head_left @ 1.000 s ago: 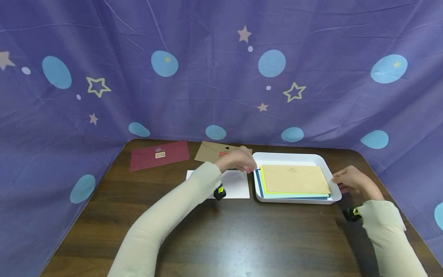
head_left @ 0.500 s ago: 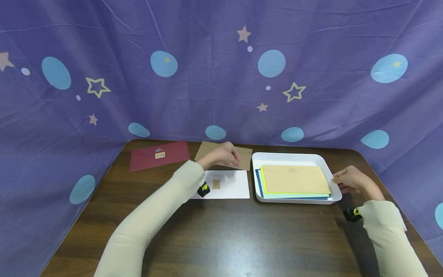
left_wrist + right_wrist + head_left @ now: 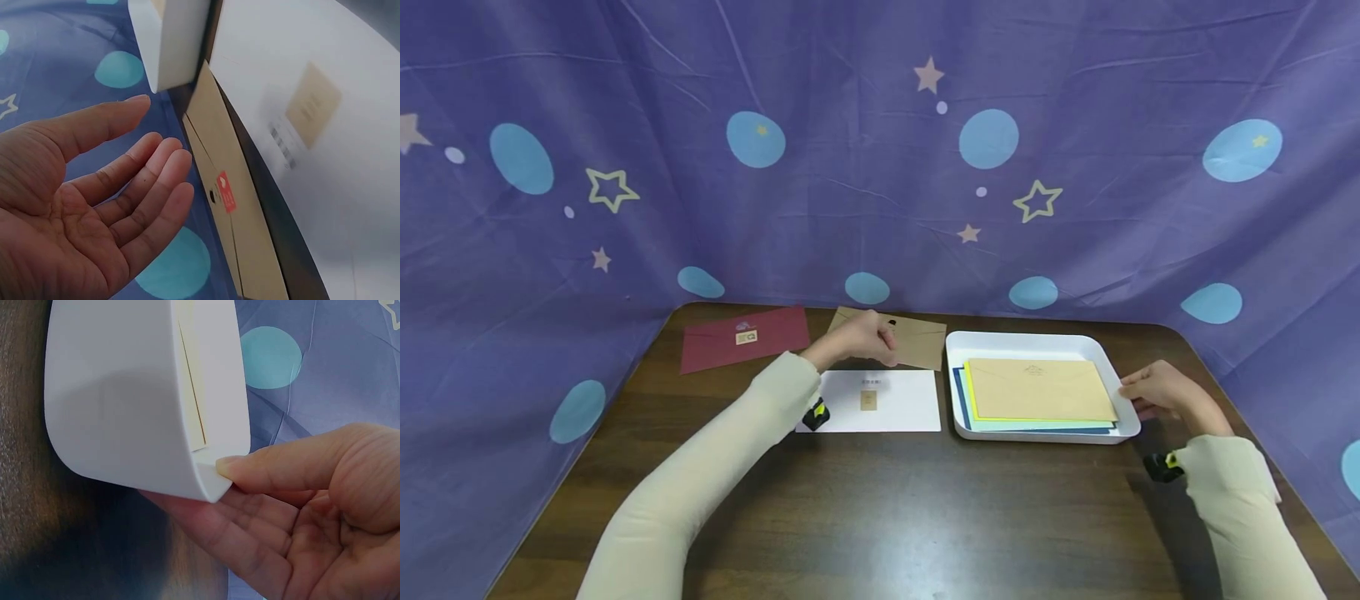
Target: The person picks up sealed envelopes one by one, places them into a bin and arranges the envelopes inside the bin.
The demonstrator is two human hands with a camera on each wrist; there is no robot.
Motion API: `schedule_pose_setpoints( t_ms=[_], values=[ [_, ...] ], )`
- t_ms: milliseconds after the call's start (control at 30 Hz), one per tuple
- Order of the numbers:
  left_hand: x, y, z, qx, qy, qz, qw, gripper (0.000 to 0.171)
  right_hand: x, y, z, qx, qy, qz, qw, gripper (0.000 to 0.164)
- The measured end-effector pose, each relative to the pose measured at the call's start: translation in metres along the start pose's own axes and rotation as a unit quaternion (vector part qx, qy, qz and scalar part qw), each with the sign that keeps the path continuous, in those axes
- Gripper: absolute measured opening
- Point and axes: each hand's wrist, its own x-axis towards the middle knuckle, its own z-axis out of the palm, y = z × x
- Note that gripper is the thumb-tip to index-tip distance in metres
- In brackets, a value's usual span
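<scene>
By the right fingers [image 3: 250,544], a white tray [image 3: 112,406] is pinched at its right end; the left fingers [image 3: 159,228] are loosely bent, with nothing held, near a brown envelope [image 3: 919,337]. The tray is judged stiff and smooth, best gripped by its rim; the envelope stack [image 3: 1045,392] inside, left of the right fingers, is probably light, bendable and prone to sliding. Nearer than the left fingers, a white envelope [image 3: 910,402] is laid on the glossy desk [image 3: 880,517]; beyond everything, a purple cloth [image 3: 880,167] is hung.

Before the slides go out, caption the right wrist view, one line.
Right hand gripping a white tray at its edge, a pale envelope showing inside.
</scene>
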Motion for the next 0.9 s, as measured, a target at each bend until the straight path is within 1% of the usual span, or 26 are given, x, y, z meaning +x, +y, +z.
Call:
schedule_pose_setpoints(
  t_ms=[100,233,333,633,733,900],
  values=[
    [-0.001,-0.007,-0.001,0.010,0.001,-0.008,0.9999,0.027,0.000,0.000,0.001,0.001,0.001,0.000,1.000,0.049],
    [-0.001,-0.016,-0.002,0.014,0.005,-0.012,0.9998,0.025,0.000,0.001,0.001,0.004,0.000,-0.001,1.000,0.048],
    [-0.003,-0.023,-0.004,0.020,0.006,-0.019,0.9996,0.028,0.000,0.001,0.001,0.004,0.000,0.001,1.000,0.048],
    [-0.009,-0.040,-0.008,0.058,0.017,-0.058,0.9965,0.031,0.002,0.001,0.001,-0.002,0.007,0.005,1.000,0.048],
    [-0.013,-0.046,-0.009,0.059,0.014,-0.070,0.9957,0.032,0.001,0.000,0.001,-0.003,0.007,0.002,1.000,0.047],
    [-0.016,-0.055,-0.011,0.059,0.018,-0.075,0.9953,0.035,0.001,0.000,0.000,-0.002,0.005,0.005,1.000,0.047]
  ],
)
